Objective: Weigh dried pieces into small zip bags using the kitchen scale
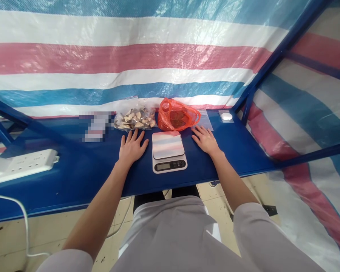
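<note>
My left hand (132,146) lies flat on the blue table, fingers spread, left of a digital kitchen scale (170,151). On the scale's other side rests my right hand (206,140), palm down with fingers apart and nothing held. The scale has a shiny square plate and a dark display strip at its front. Behind my left fingertips sits a clear plastic bag (135,118) of pale, dark-edged chunks whose kind I cannot tell. A red plastic bag (178,115) stands open behind the scale, with brownish-red contents. Near my right fingertips lies a flat clear bag (206,120).
A white rounded object (226,116) sits on clear plastic at the back right. A blurred-out item (96,126) lies left of the chunks. A white power strip (25,165) with its cable is at far left. Blue metal posts and striped sheeting (130,58) enclose the table.
</note>
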A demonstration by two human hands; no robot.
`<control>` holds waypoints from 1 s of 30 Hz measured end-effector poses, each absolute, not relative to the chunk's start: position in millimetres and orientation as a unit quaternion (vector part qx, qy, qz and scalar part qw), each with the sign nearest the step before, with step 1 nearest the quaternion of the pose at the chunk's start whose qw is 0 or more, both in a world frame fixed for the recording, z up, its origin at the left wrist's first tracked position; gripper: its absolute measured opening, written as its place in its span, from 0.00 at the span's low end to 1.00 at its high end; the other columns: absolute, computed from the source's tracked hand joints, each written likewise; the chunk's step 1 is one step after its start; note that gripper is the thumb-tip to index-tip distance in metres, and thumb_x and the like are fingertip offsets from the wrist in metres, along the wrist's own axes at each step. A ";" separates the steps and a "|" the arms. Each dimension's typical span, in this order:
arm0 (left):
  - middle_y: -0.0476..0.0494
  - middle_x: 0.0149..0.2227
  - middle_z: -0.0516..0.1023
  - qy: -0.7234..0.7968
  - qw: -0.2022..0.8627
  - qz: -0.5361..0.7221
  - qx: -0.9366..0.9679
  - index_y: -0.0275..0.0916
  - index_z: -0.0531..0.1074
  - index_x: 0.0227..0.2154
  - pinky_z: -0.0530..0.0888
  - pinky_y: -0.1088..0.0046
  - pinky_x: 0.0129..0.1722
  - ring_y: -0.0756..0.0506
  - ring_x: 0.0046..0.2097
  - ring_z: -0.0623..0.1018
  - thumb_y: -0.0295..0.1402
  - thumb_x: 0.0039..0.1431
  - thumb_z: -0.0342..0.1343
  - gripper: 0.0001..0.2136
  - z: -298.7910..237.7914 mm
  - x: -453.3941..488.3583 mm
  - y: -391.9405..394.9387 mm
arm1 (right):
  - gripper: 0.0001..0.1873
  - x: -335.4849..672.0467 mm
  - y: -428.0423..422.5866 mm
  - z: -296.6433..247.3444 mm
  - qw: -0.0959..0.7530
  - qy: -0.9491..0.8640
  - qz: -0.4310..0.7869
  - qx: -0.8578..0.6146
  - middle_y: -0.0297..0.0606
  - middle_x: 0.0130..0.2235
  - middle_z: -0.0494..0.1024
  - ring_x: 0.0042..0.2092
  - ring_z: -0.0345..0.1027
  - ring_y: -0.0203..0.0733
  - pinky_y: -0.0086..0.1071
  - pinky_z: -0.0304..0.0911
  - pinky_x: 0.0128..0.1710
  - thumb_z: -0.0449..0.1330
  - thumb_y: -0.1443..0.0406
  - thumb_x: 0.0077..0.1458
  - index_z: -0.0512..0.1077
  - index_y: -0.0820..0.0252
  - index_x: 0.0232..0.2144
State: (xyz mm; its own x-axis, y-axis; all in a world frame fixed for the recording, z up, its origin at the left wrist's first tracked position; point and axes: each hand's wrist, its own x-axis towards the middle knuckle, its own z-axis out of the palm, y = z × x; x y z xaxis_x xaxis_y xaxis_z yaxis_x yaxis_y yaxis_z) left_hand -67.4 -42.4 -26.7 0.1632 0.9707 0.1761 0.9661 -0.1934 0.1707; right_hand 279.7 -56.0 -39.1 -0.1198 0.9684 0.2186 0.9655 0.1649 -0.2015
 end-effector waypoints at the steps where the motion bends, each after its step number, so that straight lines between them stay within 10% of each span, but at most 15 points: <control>1: 0.35 0.70 0.59 0.635 0.010 0.120 0.763 0.41 0.63 0.67 0.54 0.40 0.68 0.29 0.71 0.59 0.47 0.68 0.42 0.29 -26.0 -67.0 -42.7 | 0.25 279.6 -56.2 -38.7 0.151 -0.748 0.006 -0.646 0.41 0.68 0.65 0.70 0.55 0.53 0.54 0.49 0.70 0.48 0.57 0.70 0.67 0.53 0.64; 30: 0.35 0.70 0.59 0.642 0.003 0.114 0.759 0.41 0.64 0.66 0.54 0.41 0.68 0.30 0.71 0.59 0.46 0.69 0.43 0.28 -23.9 -65.3 -44.8 | 0.23 279.0 -55.5 -38.5 0.162 -0.749 0.002 -0.643 0.42 0.67 0.67 0.69 0.56 0.55 0.55 0.51 0.69 0.52 0.58 0.69 0.69 0.55 0.63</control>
State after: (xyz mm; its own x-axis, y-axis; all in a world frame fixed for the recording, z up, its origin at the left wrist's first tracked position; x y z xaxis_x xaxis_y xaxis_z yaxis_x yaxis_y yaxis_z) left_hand -65.3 -44.8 -23.9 0.1507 0.9741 0.1685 0.9727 -0.1765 0.1505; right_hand 279.0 -55.5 -38.5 -0.1205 0.9634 0.2395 0.9618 0.1731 -0.2120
